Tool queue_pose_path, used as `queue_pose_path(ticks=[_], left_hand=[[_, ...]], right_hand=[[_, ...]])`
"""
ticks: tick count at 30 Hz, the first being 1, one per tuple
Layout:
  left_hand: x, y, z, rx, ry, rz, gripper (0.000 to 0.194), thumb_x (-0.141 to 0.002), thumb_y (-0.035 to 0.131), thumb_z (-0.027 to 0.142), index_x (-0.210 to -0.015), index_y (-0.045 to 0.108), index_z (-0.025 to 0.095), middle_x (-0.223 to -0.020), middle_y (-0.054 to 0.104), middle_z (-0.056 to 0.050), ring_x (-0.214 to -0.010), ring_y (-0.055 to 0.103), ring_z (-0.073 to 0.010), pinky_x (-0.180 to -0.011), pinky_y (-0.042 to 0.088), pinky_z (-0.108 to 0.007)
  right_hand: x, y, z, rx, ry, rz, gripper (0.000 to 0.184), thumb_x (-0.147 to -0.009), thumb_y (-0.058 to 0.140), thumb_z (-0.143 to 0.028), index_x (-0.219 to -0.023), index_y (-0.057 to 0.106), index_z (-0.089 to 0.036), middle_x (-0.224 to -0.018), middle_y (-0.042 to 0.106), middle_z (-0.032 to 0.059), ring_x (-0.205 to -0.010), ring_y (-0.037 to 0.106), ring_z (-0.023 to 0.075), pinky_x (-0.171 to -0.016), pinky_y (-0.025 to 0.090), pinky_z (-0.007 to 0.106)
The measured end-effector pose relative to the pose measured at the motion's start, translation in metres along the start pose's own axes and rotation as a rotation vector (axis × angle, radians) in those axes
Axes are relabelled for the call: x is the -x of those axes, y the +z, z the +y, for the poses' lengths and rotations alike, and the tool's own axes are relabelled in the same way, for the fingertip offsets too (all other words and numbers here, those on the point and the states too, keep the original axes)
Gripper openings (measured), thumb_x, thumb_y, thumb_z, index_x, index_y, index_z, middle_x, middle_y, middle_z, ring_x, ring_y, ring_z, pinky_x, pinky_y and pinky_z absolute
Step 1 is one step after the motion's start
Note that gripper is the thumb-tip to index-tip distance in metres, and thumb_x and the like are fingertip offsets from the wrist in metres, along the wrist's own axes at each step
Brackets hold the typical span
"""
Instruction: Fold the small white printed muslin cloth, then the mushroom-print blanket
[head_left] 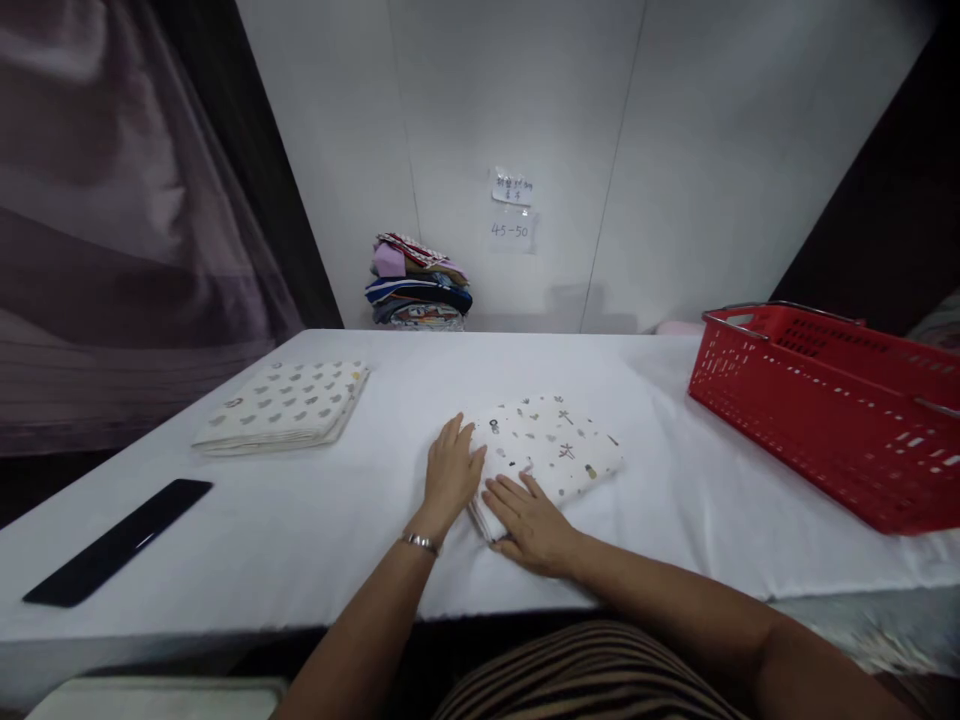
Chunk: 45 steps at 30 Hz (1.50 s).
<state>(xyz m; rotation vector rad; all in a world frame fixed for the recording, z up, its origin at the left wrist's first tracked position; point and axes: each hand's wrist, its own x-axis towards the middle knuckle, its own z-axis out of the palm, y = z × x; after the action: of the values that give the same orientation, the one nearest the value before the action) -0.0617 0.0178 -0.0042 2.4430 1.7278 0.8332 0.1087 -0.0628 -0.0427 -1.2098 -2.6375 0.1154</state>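
Apparently, both unclenched hands (534, 528) (450, 470) press the folded printed cloth (546, 445) at centre frame to keep it flat.

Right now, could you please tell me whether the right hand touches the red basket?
Apart: the head view shows white table between right hand and red basket.
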Motion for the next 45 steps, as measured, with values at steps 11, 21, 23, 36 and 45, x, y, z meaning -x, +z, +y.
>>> queue_pose_path(ticks=[11, 21, 23, 36, 45], left_hand=[[-0.021, 0.040, -0.032, -0.027, -0.112, -0.222, 0.052, -0.093, 0.026, 0.037, -0.140, 0.034, 0.018, -0.151, 0.026, -0.010, -0.141, 0.016, -0.0244, -0.110, 0.022, -0.050], [-0.026, 0.036, -0.033, 0.118, -0.146, -0.233, 0.051, -0.092, 0.032, 0.038, -0.138, 0.039, 0.018, -0.151, 0.025, -0.009, -0.141, 0.016, -0.0257, -0.111, 0.018, -0.050], [-0.026, 0.033, -0.035, 0.257, -0.211, -0.198, 0.051, -0.090, 0.038, 0.038, -0.135, 0.042, 0.014, -0.150, 0.028, -0.012, -0.140, 0.017, -0.0257, -0.112, 0.019, -0.045], [0.042, -0.005, -0.034, 0.941, -0.770, -0.099, 0.031, -0.082, 0.051, 0.025, -0.110, 0.055, 0.011, -0.101, 0.065, -0.011, -0.059, 0.063, -0.0102, -0.050, 0.047, -0.021], [0.051, 0.007, -0.004, 0.814, -0.691, -0.197, 0.015, -0.080, 0.053, 0.024, -0.083, 0.063, 0.014, -0.073, 0.066, -0.003, -0.054, 0.059, -0.0100, -0.046, 0.045, -0.019]], right_hand=[[-0.002, -0.006, -0.017, -0.048, 0.040, -0.076, 0.075, -0.088, 0.045, -0.053, -0.146, 0.021, -0.012, -0.151, 0.019, 0.0159, -0.140, 0.013, 0.0277, -0.113, 0.007, 0.053], [0.007, -0.020, -0.015, -0.117, 0.007, -0.037, 0.065, -0.091, 0.039, -0.052, -0.145, 0.028, -0.017, -0.151, 0.024, 0.0103, -0.140, 0.015, 0.0213, -0.114, 0.010, 0.047], [0.019, -0.028, 0.009, -0.070, 0.108, 0.072, 0.057, -0.092, 0.039, -0.046, -0.142, 0.034, -0.020, -0.149, 0.030, 0.0102, -0.139, 0.020, 0.0227, -0.112, 0.013, 0.050], [0.054, -0.057, 0.179, -0.213, 1.020, 0.082, 0.060, -0.085, 0.045, -0.048, -0.133, 0.048, -0.012, -0.114, 0.065, 0.0119, -0.103, 0.060, 0.0263, -0.091, 0.045, 0.036], [0.033, -0.051, 0.186, -0.103, 0.963, 0.033, 0.061, -0.081, 0.053, -0.046, -0.131, 0.050, -0.012, -0.123, 0.059, 0.0152, -0.113, 0.055, 0.0282, -0.094, 0.042, 0.036]])
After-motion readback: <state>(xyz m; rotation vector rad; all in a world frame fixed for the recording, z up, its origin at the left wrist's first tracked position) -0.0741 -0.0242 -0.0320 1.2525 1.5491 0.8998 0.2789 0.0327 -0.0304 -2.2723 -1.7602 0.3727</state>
